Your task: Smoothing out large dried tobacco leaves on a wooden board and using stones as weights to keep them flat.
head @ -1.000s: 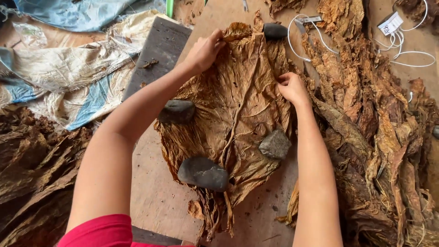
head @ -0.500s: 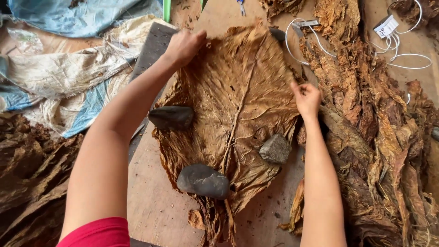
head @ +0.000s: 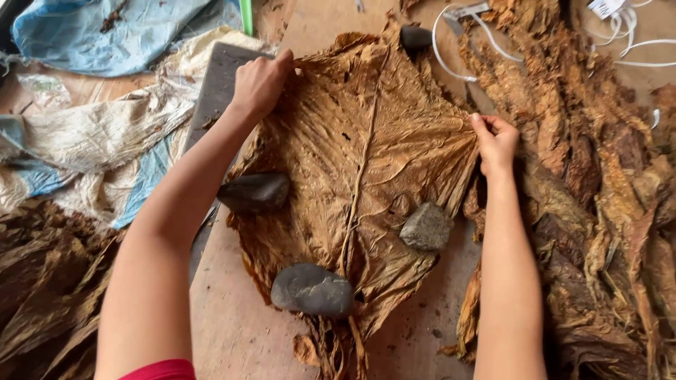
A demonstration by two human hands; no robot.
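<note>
A large dry brown leaf [head: 366, 176] lies spread flat on the wooden board [head: 232, 331], with its long middle rib running from the stalk end near the person up to the tip at the far side. The left hand [head: 259, 83] grips the far left edge of the leaf, fingers curled closed on it. The right hand [head: 495, 141] pinches the right edge, fingertips pressed together on the thin margin. So the leaf lies between both hands, and each one touches its own side. Three dark stones rest on the leaf: one at the left [head: 255, 192], one near the stalk [head: 312, 290], one at the right [head: 426, 226]. A pile of more dried leaves [head: 598, 197] lies just beside the right hand.
</note>
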